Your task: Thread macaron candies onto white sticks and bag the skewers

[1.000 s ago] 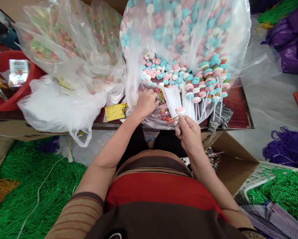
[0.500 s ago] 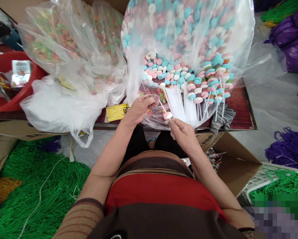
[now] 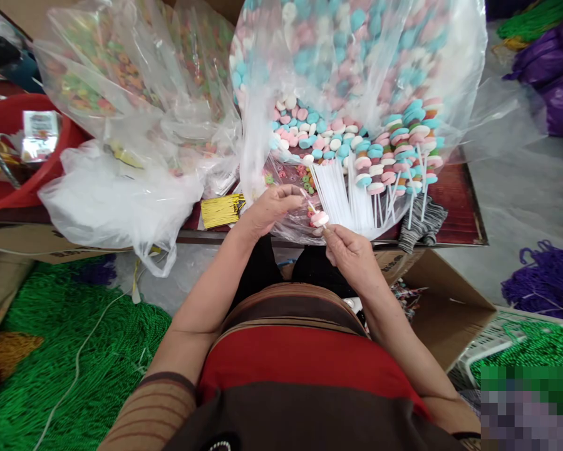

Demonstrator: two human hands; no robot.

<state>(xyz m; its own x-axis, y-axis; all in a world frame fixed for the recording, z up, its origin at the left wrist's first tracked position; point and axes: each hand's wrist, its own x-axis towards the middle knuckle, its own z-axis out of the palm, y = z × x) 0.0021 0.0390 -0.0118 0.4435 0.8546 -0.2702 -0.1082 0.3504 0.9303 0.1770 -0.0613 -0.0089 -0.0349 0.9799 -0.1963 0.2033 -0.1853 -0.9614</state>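
Observation:
A white stick (image 3: 309, 200) slants between my two hands in front of my body. Pink and white candies (image 3: 319, 218) are threaded on its lower part, with a small reddish piece beside them. My left hand (image 3: 275, 208) is closed in a pinch at the upper end of the stick. Just below the candies, the thumb and fingers of my right hand (image 3: 349, 252) are closed around the lower end. Loose white sticks (image 3: 332, 194) lie right behind, beside small gummy rings (image 3: 306, 178). Finished-looking candy skewers (image 3: 403, 150) rest to the right.
A big clear bag (image 3: 356, 50) of pink, blue and white candies spreads over the table. Left are a bag of coloured rings (image 3: 116, 69), yellow ties (image 3: 220, 211) and a red basin (image 3: 69, 125). A grey glove (image 3: 421, 224) and an open carton (image 3: 443, 313) are at right.
Both hands and the stick have shifted slightly to the right and down in view. The candies stay on the stick, and the grip looks much the same.

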